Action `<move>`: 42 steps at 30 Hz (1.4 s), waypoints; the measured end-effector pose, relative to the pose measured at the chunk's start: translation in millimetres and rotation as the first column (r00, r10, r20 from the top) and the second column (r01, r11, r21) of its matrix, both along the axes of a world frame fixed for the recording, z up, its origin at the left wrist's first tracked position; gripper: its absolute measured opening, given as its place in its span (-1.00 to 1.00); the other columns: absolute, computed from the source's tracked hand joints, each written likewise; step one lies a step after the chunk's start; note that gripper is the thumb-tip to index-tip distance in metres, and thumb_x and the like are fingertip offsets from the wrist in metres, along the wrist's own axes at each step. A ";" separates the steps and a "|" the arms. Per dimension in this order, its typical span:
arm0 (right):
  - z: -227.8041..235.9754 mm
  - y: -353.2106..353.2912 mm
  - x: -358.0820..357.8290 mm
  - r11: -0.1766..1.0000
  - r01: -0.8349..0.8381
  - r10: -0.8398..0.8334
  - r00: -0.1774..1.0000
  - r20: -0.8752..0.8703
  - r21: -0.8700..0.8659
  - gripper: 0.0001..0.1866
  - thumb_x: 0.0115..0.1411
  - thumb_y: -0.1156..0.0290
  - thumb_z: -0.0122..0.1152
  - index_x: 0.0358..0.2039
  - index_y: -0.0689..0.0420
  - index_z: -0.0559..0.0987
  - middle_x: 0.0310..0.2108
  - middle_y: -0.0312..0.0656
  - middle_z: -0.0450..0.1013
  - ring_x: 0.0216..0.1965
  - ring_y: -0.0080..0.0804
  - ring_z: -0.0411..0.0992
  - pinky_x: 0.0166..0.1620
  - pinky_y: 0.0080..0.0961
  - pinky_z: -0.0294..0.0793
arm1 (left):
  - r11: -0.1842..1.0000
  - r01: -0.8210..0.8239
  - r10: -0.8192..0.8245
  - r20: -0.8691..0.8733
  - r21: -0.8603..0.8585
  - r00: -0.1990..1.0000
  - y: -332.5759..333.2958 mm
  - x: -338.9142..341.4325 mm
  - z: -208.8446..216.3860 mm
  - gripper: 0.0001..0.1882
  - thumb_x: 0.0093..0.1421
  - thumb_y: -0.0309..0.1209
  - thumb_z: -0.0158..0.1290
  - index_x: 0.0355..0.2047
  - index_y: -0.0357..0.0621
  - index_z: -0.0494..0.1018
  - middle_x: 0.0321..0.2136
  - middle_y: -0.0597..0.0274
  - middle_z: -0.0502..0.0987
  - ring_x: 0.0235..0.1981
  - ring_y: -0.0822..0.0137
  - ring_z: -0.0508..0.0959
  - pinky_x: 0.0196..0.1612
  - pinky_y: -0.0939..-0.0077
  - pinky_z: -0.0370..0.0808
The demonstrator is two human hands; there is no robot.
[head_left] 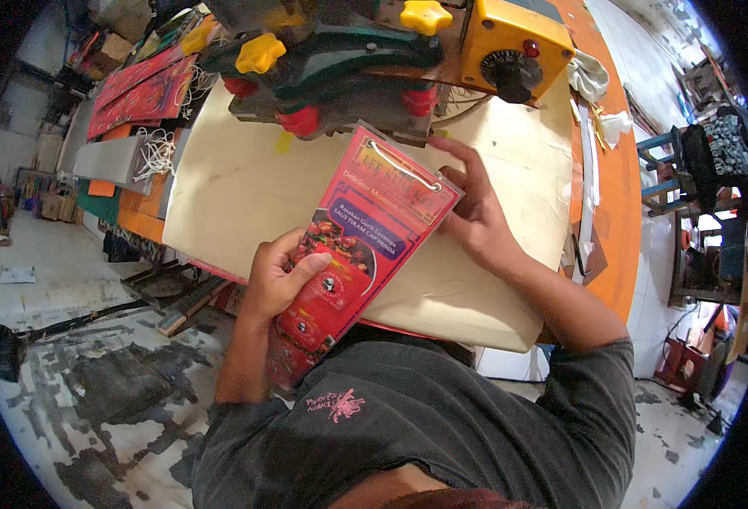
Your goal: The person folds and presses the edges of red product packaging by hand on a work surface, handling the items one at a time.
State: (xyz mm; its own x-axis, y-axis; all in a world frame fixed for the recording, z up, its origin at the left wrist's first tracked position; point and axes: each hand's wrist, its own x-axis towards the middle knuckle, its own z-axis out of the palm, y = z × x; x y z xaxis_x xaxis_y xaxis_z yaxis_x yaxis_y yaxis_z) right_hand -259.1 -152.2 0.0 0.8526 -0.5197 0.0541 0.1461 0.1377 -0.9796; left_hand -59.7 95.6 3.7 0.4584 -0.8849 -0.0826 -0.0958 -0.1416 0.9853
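A long red printed packet (340,254) with a clear glossy margin slants across the middle, its far end under the front edge of a machine. A white cord (403,165) runs across its far end. My left hand (280,273) is closed on the packet's left edge, thumb flat on the printed face. Beside the far right corner is my right hand (476,208), fingers apart, its index finger stretched toward the machine's edge. The thumb is at the packet's right edge. The dark machine (331,68) has yellow star knobs and red feet.
A yellow control box (514,51) with a black dial adjoins the machine. Cream sheeting (221,187) covers the orange-topped table (616,246). Red printed pieces (140,93) and a grey piece with white cords (115,161) lie at left. A blue-legged stool (658,170) stands right.
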 end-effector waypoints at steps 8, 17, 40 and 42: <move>-19.7 -7.8 -3.7 0.957 0.058 -0.039 0.997 0.071 -0.285 -0.47 0.45 0.36 0.29 0.35 0.17 0.38 -0.19 -0.21 0.56 -0.21 -0.49 0.54 -0.14 -0.49 0.52 | 1.000 0.013 -0.013 -0.026 -0.002 1.000 0.6 -3.5 -3.3 -0.71 0.42 -0.38 0.30 0.00 -0.36 0.63 -0.31 0.37 0.70 -0.31 0.65 0.55 -0.21 0.61 0.54; -15.0 -8.1 -10.5 0.820 -0.018 0.082 0.993 0.087 -0.571 -0.70 0.36 0.47 0.29 0.07 0.27 0.60 -0.07 0.07 0.63 -0.08 0.00 0.65 0.04 -0.28 0.59 | 0.996 0.032 -0.039 -0.076 -0.088 0.996 -8.6 -12.5 -1.8 -0.67 0.41 -0.40 0.32 0.06 -0.37 0.62 -0.29 0.35 0.71 -0.31 0.63 0.58 -0.24 0.60 0.56; -18.1 -14.1 -17.8 0.801 0.082 0.128 0.944 0.304 -0.593 -0.67 0.49 0.39 0.09 0.14 0.23 0.62 -0.15 0.03 0.62 -0.24 -0.06 0.61 -0.13 -0.24 0.55 | 0.996 0.011 -0.012 -0.004 -0.089 1.000 -20.7 -15.8 4.3 -0.74 0.38 -0.38 0.33 -0.06 -0.34 0.66 -0.40 0.38 0.67 -0.36 0.63 0.55 -0.24 0.60 0.52; -21.0 -14.4 -19.7 0.792 0.022 0.135 0.968 0.210 -0.610 -0.66 0.47 0.42 0.08 0.17 0.21 0.62 -0.06 0.06 0.62 -0.11 -0.01 0.62 0.00 -0.18 0.55 | 0.996 0.016 -0.015 0.010 -0.090 1.000 -19.3 -14.4 2.5 -0.76 0.37 -0.39 0.33 -0.07 -0.33 0.66 -0.41 0.37 0.67 -0.36 0.63 0.55 -0.25 0.60 0.52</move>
